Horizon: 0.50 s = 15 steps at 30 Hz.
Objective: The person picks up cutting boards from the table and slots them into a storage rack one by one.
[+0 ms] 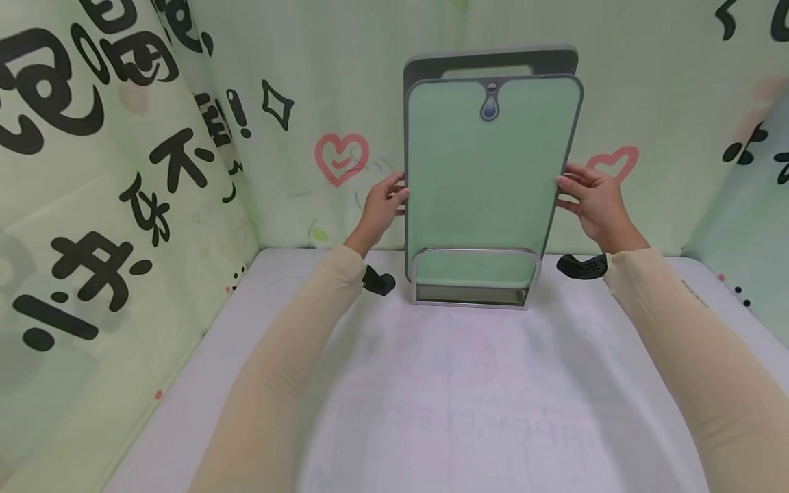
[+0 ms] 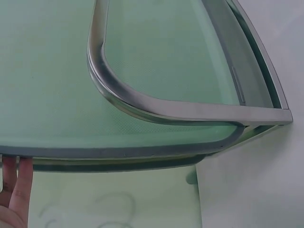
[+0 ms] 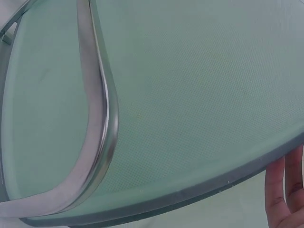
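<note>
A pale green cutting board (image 1: 487,171) with a dark grey rim and a drop-shaped hole at its top stands upright in a metal rack (image 1: 474,249). Directly behind it rises a grey board (image 1: 431,66) with a slot handle, mostly hidden. My left hand (image 1: 379,211) holds the green board's left edge, thumb near the front. At the opposite edge, my right hand (image 1: 600,205) grips it with thumb and fingers. Both wrist views show fingertips against the rim, with the rack's curved front bar (image 2: 142,102) crossing the green face.
The rack rests on a white tabletop (image 1: 431,390) near its back edge. A pale green curtain (image 1: 296,192) printed with hearts and black characters hangs behind and along the left side. Another curtain panel (image 1: 752,226) hangs at the right.
</note>
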Available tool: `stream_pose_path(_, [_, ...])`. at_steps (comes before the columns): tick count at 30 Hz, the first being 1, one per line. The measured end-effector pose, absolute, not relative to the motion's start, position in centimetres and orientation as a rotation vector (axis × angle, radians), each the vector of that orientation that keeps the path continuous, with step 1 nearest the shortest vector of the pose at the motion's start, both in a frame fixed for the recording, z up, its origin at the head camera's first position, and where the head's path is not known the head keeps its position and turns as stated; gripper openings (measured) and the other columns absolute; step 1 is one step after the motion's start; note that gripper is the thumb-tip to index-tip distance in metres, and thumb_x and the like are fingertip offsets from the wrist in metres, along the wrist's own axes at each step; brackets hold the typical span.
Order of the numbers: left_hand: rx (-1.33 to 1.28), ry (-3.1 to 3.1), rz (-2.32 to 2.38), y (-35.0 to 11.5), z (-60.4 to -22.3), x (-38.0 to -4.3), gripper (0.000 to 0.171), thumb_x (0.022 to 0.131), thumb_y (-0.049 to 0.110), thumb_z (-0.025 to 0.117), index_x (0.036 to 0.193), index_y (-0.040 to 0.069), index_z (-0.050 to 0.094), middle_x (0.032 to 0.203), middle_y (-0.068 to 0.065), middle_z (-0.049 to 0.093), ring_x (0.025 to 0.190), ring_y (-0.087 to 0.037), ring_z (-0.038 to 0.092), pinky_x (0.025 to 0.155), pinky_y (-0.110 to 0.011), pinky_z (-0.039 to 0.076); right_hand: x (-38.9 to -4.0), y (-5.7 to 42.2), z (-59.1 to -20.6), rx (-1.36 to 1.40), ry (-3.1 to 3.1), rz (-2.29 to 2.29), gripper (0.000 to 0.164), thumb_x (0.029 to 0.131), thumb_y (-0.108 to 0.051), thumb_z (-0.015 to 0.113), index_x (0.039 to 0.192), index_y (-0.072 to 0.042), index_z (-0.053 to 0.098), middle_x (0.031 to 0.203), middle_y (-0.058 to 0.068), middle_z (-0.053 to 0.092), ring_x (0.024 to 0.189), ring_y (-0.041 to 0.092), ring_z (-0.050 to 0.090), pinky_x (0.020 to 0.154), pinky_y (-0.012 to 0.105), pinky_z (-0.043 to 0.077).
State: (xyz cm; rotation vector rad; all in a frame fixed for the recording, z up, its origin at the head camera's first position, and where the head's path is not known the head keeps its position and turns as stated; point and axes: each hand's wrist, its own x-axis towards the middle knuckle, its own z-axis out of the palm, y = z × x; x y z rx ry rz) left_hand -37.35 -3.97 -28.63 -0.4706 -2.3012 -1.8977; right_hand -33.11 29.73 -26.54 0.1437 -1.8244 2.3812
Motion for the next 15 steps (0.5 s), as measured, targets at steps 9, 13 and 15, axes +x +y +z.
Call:
stream_pose_path(9, [-0.424,-2.271,-1.762,-4.2,-29.5,-36.9,0.036,0.096,0.018,0.054,0.132,0.011,0.054,0.117,-0.016,0.061,0.099,-0.027,0.062,0.087,-0.033,0.054,-32.6,30.0,-27.2,0.135,-2.08,2.078,0.042,0.085,-0.028,0.065,0.123,-0.011,0.056,0.094,-0.012,0.063,0.083,0.003,0.061,0.066,0.013,0.054])
stream_pose_path(13, [-0.413,-2.274,-1.542,-4.3,-29.9,-36.4,0.038,0.097,0.017,0.053,0.134,0.011,0.051,0.121,-0.013,0.06,0.106,-0.025,0.059,0.091,-0.035,0.051,-32.4,30.0,-27.4,0.098,-2.265,1.789,0.051,0.091,-0.034,0.058,0.133,-0.008,0.049,0.097,-0.019,0.058,0.082,-0.005,0.06,0.066,0.008,0.052])
stream_pose_path(15, [-0.402,-2.283,-1.413,-4.3,-30.0,-36.2,0.043,0.097,0.017,0.053,0.139,0.011,0.045,0.127,-0.013,0.056,0.114,-0.025,0.056,0.096,-0.036,0.048,-32.2,29.9,-27.4,0.072,-2.339,1.643,0.054,0.093,-0.036,0.054,0.137,-0.007,0.046,0.101,-0.018,0.056,0.085,-0.007,0.059,0.068,0.006,0.05])
